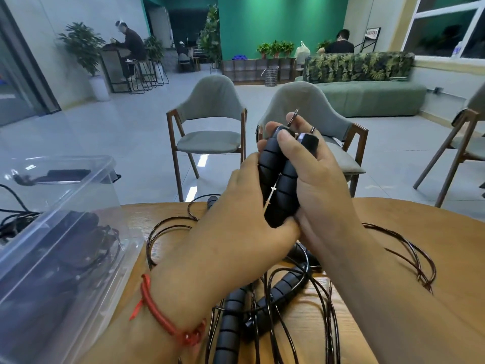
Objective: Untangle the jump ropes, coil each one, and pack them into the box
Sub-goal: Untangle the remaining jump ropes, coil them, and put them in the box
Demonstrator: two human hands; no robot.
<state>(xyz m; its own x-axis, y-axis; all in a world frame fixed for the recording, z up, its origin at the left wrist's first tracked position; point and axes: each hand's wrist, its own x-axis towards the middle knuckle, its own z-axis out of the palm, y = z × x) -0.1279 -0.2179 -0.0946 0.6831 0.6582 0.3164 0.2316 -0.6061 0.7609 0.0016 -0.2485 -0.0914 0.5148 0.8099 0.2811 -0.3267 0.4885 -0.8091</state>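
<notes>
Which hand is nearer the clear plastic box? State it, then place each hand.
Left. The left hand grips the paired black handles on the side facing the box; the right hand grips them from the far side, farther right.

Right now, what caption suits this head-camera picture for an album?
Left hand and right hand grip two black handles above tangled ropes, clear box beside.

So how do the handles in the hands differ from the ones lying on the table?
The held handles sit upright, pressed side by side, lifted in the left hand and right hand. The table handles lie flat and splayed apart among cord loops. Both pairs are black and ribbed.
</notes>
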